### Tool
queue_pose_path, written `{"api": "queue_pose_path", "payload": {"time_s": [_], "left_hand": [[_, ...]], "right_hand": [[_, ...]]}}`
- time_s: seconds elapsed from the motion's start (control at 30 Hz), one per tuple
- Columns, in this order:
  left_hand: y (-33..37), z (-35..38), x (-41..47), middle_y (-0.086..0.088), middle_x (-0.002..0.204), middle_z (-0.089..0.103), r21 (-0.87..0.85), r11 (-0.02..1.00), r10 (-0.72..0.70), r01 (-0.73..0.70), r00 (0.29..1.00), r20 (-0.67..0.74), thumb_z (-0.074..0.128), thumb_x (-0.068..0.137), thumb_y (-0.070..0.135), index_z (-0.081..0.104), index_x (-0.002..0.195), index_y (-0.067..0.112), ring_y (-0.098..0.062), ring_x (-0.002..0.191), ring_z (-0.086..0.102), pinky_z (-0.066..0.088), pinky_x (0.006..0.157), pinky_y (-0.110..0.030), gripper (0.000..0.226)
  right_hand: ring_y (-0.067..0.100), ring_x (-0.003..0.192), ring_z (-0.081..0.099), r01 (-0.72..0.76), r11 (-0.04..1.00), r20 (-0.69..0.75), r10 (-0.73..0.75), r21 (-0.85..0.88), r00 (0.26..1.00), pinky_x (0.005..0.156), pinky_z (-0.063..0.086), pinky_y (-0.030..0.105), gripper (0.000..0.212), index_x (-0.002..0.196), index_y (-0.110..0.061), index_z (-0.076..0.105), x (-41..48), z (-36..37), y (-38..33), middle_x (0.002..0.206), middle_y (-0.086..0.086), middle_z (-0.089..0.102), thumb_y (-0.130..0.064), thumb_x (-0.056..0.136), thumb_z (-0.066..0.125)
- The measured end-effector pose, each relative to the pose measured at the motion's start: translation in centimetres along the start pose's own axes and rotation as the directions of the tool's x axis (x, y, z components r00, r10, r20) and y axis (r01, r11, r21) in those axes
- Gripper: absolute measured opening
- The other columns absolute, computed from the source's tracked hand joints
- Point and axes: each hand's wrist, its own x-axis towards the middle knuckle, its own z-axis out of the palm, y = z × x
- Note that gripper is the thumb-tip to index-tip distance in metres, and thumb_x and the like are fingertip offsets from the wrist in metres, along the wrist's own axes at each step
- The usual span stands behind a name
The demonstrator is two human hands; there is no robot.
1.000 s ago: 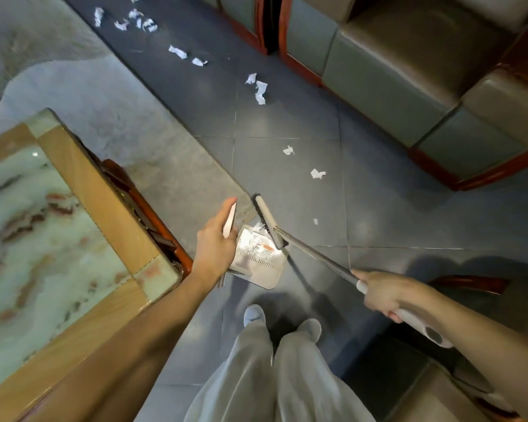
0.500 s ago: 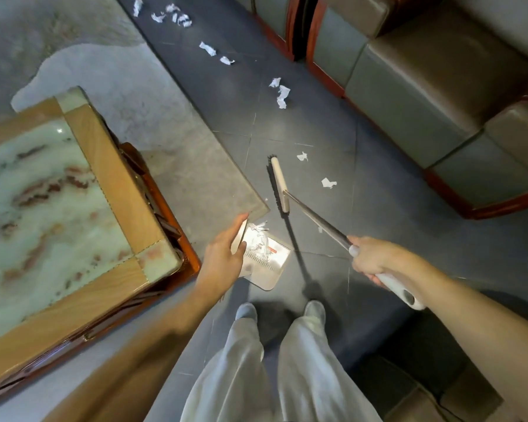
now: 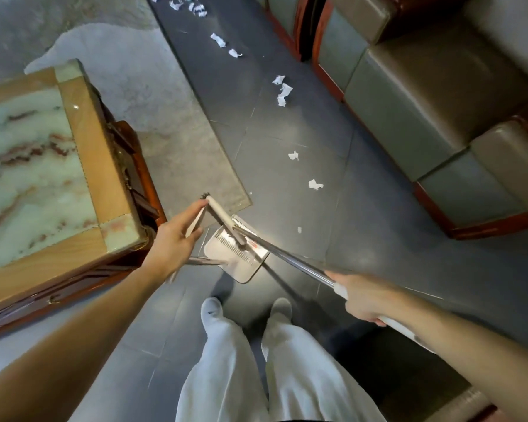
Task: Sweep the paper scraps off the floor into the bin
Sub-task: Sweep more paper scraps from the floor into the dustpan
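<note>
White broom head [image 3: 223, 220] is back from the open floor and now lies over the dustpan [image 3: 241, 266]. Its far end is at the fingertips of the left hand [image 3: 177, 239], which pinch the dustpan's upright handle. Fingers of the right hand [image 3: 360, 296] wrap the broom pole [image 3: 287, 257]. One stroke looks finished. Paper scraps [image 3: 315, 184] lie well beyond the fingertips, unswept. The dustpan label has a red mark, unreadable.

The broom head [image 3: 225, 221] hides part of the dustpan [image 3: 245, 267]; the farthest paper scraps [image 3: 199, 10] are cut off.
</note>
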Motion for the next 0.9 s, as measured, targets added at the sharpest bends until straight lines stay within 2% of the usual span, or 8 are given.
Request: {"api": "queue_pose_path", "payload": {"time_s": [0.07, 0.17, 0.37, 0.5, 0.57, 0.7, 0.83, 0.9], "left_hand": [[0.8, 1.0, -0.8, 0.01, 0.136, 0.046, 0.013, 1.0, 0.011, -0.011, 0.999, 0.042, 0.05, 0.096, 0.006, 0.039, 0.131, 0.05, -0.025, 0.12, 0.052, 0.039, 0.107, -0.041, 0.058], [2.0, 2.6, -1.3, 0.004, 0.145, 0.043, 0.06, 0.997, 0.033, -0.037, 0.997, 0.071, 0.05, 0.096, 0.006, 0.04, 0.14, 0.036, -0.014, 0.133, 0.037, 0.023, 0.108, -0.026, 0.054], [4.4, 6.3, 0.2, 0.004, 0.153, 0.033, 0.098, 0.993, 0.051, -0.067, 0.986, 0.156, 0.046, 0.099, 0.012, 0.033, 0.145, 0.034, -0.023, 0.141, 0.029, 0.022, 0.114, -0.041, 0.052], [5.4, 8.7, 1.9, 0.004, 0.155, 0.028, 0.153, 0.982, 0.071, -0.107, 0.972, 0.223, 0.042, 0.1, 0.017, 0.026, 0.146, 0.038, -0.025, 0.141, 0.03, 0.025, 0.114, -0.044, 0.053], [5.9, 9.3, 3.1, 0.002, 0.155, 0.03, 0.176, 0.977, 0.079, -0.119, 0.973, 0.217, 0.042, 0.1, 0.017, 0.026, 0.147, 0.037, -0.026, 0.139, 0.032, 0.027, 0.113, -0.043, 0.053], [6.5, 9.7, 4.3, -0.006, 0.146, 0.042, 0.204, 0.97, 0.095, -0.136, 0.976, 0.198, 0.044, 0.1, 0.014, 0.028, 0.147, 0.035, -0.026, 0.129, 0.043, 0.033, 0.109, -0.037, 0.054], [5.9, 10.0, 3.7, -0.005, 0.14, 0.048, 0.137, 0.98, 0.121, -0.147, 0.976, 0.182, 0.049, 0.097, 0.008, 0.033, 0.144, 0.037, -0.023, 0.123, 0.046, 0.03, 0.098, -0.023, 0.057], [5.6, 9.6, 3.5, 0.0, 0.145, 0.045, 0.14, 0.981, 0.113, -0.137, 0.98, 0.165, 0.05, 0.097, 0.009, 0.033, 0.143, 0.039, -0.021, 0.127, 0.044, 0.027, 0.1, -0.022, 0.057]], "right_hand": [[0.022, 0.066, 0.056, -0.023, 0.996, -0.038, 0.026, 0.083, 0.999, 0.036, 0.042, 0.023, 0.085, 0.151, -0.046, 0.006, -1.1, 0.6, 2.0, 0.148, 0.008, 0.035, 0.002, 0.089, 0.038], [0.017, 0.059, 0.053, -0.088, 0.986, -0.08, 0.1, 0.145, 0.992, 0.038, 0.043, 0.021, 0.082, 0.15, -0.048, 0.006, -1.9, 1.1, 4.6, 0.137, 0.006, 0.043, -0.001, 0.091, 0.038], [0.015, 0.062, 0.05, -0.182, 0.952, -0.108, 0.214, 0.248, 0.971, 0.038, 0.039, 0.019, 0.077, 0.153, -0.038, 0.005, -2.1, 1.2, 6.8, 0.134, 0.008, 0.042, 0.0, 0.094, 0.038], [0.015, 0.065, 0.052, -0.212, 0.922, -0.108, 0.259, 0.324, 0.96, 0.036, 0.04, 0.021, 0.068, 0.153, -0.028, 0.018, 0.9, 2.2, 6.3, 0.101, 0.004, 0.049, -0.003, 0.095, 0.041], [0.018, 0.067, 0.055, -0.246, 0.897, -0.062, 0.287, 0.367, 0.956, 0.042, 0.047, 0.023, 0.064, 0.149, -0.025, 0.027, 2.7, 3.1, 5.4, 0.088, 0.003, 0.047, -0.002, 0.091, 0.045], [0.022, 0.084, 0.066, -0.237, 0.913, 0.014, 0.246, 0.334, 0.969, 0.068, 0.06, 0.031, 0.066, 0.145, -0.022, 0.029, 3.1, 4.4, 3.7, 0.103, 0.01, 0.058, -0.002, 0.087, 0.053], [0.01, 0.058, 0.05, -0.239, 0.794, 0.143, 0.191, 0.559, 0.971, 0.047, 0.045, 0.019, 0.078, 0.15, -0.038, 0.021, 1.4, 2.5, 6.5, 0.091, 0.011, 0.059, -0.005, 0.088, 0.054], [0.009, 0.05, 0.044, -0.205, 0.792, 0.139, 0.152, 0.575, 0.979, 0.041, 0.039, 0.018, 0.081, 0.151, -0.04, 0.02, 0.4, 0.6, 8.1, 0.08, 0.01, 0.056, -0.003, 0.087, 0.053]]}}
